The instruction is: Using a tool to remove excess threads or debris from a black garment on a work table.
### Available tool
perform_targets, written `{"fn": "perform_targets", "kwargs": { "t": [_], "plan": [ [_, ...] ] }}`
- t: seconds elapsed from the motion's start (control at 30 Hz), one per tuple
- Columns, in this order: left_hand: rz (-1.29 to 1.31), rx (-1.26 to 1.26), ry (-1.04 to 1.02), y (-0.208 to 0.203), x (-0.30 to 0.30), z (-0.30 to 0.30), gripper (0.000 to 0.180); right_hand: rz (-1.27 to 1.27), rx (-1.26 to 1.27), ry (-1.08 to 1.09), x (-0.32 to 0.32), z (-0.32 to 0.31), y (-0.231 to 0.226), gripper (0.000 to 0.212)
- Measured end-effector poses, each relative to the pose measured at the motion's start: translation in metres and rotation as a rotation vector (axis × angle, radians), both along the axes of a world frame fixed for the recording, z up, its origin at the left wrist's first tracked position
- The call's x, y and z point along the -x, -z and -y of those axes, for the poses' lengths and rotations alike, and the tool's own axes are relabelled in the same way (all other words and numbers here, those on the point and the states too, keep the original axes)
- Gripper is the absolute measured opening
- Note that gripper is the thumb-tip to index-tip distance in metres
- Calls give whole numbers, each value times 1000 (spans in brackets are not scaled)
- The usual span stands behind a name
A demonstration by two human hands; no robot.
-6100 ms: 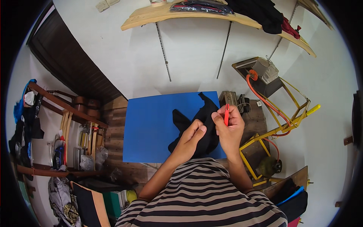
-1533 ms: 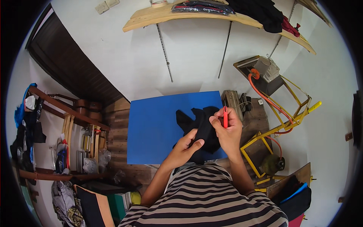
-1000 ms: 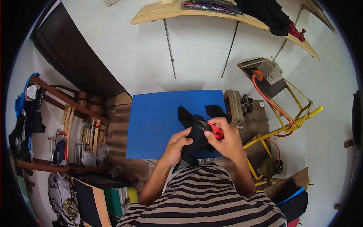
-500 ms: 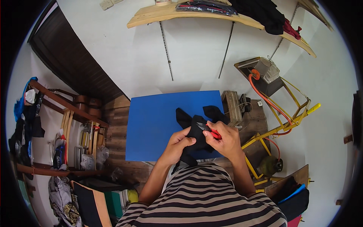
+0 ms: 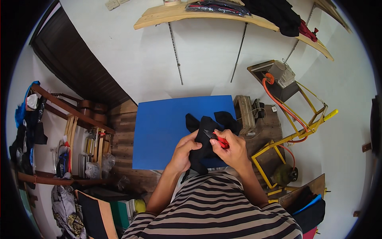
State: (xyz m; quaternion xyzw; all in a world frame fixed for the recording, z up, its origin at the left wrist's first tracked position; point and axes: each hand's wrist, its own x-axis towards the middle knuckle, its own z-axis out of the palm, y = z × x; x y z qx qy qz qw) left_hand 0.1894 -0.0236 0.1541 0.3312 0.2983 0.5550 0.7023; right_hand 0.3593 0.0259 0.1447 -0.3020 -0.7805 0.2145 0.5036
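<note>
A black garment [image 5: 202, 152] lies bunched over the near right part of the blue table [image 5: 159, 119], with separate flaps spreading toward the far side. My left hand [image 5: 184, 150] pinches its left edge between thumb and fingers. In my right hand [image 5: 232, 148] is a pair of small red-handled thread snips [image 5: 223, 142], gripped in the closed fingers. Their dark blades point up and left and lie against the raised part of the cloth. Against the black fabric, I cannot tell whether the blade tips touch a thread.
Right of the table stand a wooden crate [image 5: 243, 113] and a yellow metal frame [image 5: 274, 145] with an orange hose [image 5: 283, 106]. Above the far wall's base hangs a wooden shelf [image 5: 167, 20] with clothes. A cluttered rack [image 5: 71, 109] stands at left.
The snips and my right hand have shifted slightly left and down over the cloth. My left hand has moved a little left, and the raised cloth has shifted with it.
</note>
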Motion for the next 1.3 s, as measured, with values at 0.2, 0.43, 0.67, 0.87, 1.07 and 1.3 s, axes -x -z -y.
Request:
{"fn": "perform_targets", "kwargs": {
  "t": [0.2, 0.43, 0.67, 0.87, 1.07, 1.3],
  "plan": [
    [-38, -50, 20, -2, -1, -5, 58, 40, 121, -74, -6, 1, -5, 24],
    [-22, -83, 37, -6, -4, -10, 60, 61, 40, -113, -13, -6, -10, 24],
    [-46, -85, -1, -9, -12, -15, 47, 88, 5, -127, -17, -11, -11, 24],
    [-88, -10, -53, -13, -17, -19, 39, 109, -104, -113, -17, -14, -13, 24],
    [21, 75, -146, -16, -21, -23, 36, 130, -199, -82, -17, -15, -13, 26],
    [88, 121, -187, -24, -23, -27, 30, 148, -272, -85, -12, -18, -9, 27]
  ]
}}
